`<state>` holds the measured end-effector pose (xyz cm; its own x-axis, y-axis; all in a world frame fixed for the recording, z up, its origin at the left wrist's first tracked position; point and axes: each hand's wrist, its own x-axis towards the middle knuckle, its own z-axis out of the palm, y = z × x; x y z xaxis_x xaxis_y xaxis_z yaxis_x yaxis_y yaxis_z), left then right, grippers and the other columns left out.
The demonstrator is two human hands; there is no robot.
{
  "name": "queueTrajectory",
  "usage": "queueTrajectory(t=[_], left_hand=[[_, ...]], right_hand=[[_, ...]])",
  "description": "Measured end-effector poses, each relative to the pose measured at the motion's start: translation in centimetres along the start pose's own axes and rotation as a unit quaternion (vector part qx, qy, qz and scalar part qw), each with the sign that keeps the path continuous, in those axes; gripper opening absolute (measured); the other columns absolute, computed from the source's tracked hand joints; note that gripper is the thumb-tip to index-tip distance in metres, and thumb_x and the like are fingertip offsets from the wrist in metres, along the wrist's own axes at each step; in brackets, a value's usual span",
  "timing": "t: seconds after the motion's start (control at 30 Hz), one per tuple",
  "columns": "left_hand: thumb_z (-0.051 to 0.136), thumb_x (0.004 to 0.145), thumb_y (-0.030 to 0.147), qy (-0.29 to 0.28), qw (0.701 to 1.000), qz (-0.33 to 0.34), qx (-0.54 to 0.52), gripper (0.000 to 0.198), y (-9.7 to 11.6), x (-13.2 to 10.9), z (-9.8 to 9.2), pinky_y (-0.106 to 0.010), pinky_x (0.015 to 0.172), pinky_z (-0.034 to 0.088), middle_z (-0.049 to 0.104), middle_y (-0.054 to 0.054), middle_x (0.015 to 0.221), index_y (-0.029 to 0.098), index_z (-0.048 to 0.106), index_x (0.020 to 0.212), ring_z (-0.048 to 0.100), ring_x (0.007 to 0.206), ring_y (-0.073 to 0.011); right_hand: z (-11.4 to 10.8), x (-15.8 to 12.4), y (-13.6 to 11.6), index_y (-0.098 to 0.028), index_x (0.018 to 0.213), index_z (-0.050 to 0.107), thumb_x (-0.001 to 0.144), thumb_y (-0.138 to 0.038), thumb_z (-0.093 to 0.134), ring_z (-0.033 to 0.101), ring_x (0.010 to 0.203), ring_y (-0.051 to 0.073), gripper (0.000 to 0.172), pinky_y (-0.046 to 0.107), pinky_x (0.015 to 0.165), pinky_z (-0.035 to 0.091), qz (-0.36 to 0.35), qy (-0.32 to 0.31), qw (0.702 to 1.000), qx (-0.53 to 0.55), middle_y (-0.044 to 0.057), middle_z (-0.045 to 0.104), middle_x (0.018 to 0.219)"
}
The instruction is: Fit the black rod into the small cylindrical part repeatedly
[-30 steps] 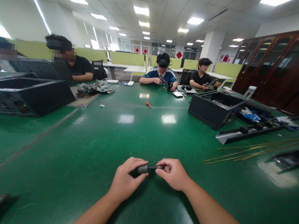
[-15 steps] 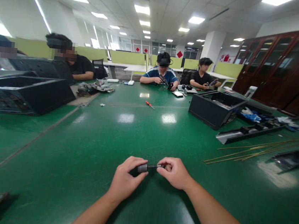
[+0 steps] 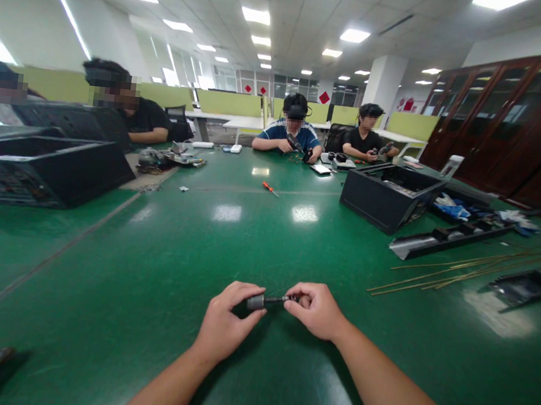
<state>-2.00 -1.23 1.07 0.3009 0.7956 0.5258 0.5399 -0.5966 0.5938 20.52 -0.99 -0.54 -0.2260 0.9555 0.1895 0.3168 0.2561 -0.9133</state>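
Note:
Low over the green table [image 3: 157, 268], my left hand [image 3: 226, 323] is closed around a small dark cylindrical part with a silver end [image 3: 256, 302]. A thin dark shaft [image 3: 277, 300] sticks out of that part to the right. My right hand [image 3: 318, 310] pinches the far end of the shaft between thumb and fingers. The two hands sit close together, a little above the table's near middle. Most of the part's body is hidden inside my left fist.
A black open computer case [image 3: 386, 202] stands at the right, another black case [image 3: 37, 165] at the left. Thin brass-coloured rods [image 3: 461, 271] and black panels [image 3: 445, 237] lie at the right. A red screwdriver [image 3: 270, 189] lies mid-table. Several seated people work at the far side.
Both hands with the part have drifted slightly up in the picture; the grip looks the same.

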Motion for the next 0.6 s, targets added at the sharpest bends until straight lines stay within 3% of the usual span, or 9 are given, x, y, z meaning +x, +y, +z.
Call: queueTrajectory(t=[0.6], left_hand=[[0.072,0.077,0.025,-0.004,1.000,-0.015,0.004,0.025,0.16,0.02,-0.11,-0.035,0.085,0.053,0.072,-0.005,0.097,0.024,0.071,0.102,0.067,0.092,-0.0209]], right_hand=[[-0.52,0.08,0.30,-0.015,0.082,0.073,0.076,-0.032,0.067,0.028,0.044,0.008,0.019,0.023,0.047,0.024,-0.009,0.017,1.000,-0.015,-0.008,0.038,0.045]])
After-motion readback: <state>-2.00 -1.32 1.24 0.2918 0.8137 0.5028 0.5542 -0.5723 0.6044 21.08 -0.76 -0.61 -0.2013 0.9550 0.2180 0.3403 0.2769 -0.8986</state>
